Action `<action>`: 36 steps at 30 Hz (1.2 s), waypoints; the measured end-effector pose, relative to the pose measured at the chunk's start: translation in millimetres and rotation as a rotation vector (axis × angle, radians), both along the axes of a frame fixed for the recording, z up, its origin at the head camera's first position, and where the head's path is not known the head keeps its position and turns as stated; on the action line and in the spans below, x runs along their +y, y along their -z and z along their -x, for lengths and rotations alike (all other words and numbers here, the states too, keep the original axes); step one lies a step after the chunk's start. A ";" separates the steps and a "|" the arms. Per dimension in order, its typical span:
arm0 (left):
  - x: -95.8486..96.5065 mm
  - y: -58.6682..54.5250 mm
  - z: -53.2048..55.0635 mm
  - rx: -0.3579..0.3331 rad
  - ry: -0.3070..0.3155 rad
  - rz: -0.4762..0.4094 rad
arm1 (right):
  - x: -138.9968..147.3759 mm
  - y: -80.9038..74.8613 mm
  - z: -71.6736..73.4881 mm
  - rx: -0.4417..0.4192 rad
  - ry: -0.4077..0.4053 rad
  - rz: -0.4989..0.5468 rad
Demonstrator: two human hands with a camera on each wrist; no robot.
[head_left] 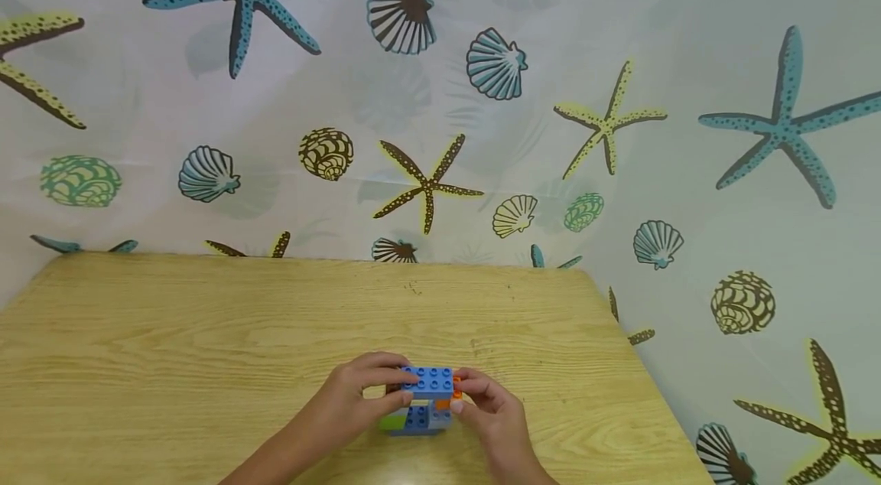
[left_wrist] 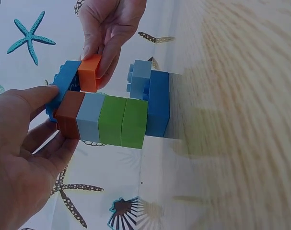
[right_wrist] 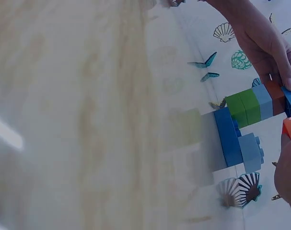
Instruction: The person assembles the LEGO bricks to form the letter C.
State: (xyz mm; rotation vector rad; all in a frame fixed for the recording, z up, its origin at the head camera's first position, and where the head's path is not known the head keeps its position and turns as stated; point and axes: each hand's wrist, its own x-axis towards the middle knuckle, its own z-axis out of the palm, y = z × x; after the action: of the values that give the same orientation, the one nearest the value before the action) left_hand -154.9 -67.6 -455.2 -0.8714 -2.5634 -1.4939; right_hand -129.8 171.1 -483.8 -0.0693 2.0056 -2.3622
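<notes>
A small structure of toy building bricks stands on the table. Its base is a long blue brick (left_wrist: 158, 103). From one end rises a column of two green bricks (left_wrist: 122, 122), a light blue brick (left_wrist: 90, 117) and a brown brick (left_wrist: 70, 115). Another light blue brick (right_wrist: 251, 152) sits on the base's other end. Across the column's top lies a blue eight-stud brick (head_left: 433, 378), gripped at its left end by my left hand (head_left: 361, 393). My right hand (head_left: 494, 412) pinches an orange brick (left_wrist: 89, 73) against the underside of that top brick's right end, above a gap.
The wood-grain table (head_left: 206, 324) extends to the left and behind the bricks. A cloth (head_left: 440, 102) printed with starfish and shells hangs along its back and right edges.
</notes>
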 end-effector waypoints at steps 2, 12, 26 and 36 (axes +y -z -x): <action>1.1 -0.9 0.2 -0.010 0.006 -0.006 | -1.0 0.4 -1.0 -0.003 0.009 0.042; 2.5 -4.4 -0.4 -0.041 0.011 -0.021 | 1.3 2.4 1.4 -0.025 -0.028 0.082; 1.2 -7.0 -1.6 -0.067 -0.065 -0.016 | 13.2 -3.5 6.5 0.021 -0.097 -0.096; -15.8 -0.4 -1.3 -0.051 -0.097 -0.025 | 22.1 -0.8 12.2 0.161 -0.224 -0.145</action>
State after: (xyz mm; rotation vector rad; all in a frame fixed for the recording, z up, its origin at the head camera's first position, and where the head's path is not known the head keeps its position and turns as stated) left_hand -153.5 -83.4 -454.8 -0.7049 -2.5758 -1.5363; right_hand -142.0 193.2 -483.1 -0.4664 2.1041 -2.1304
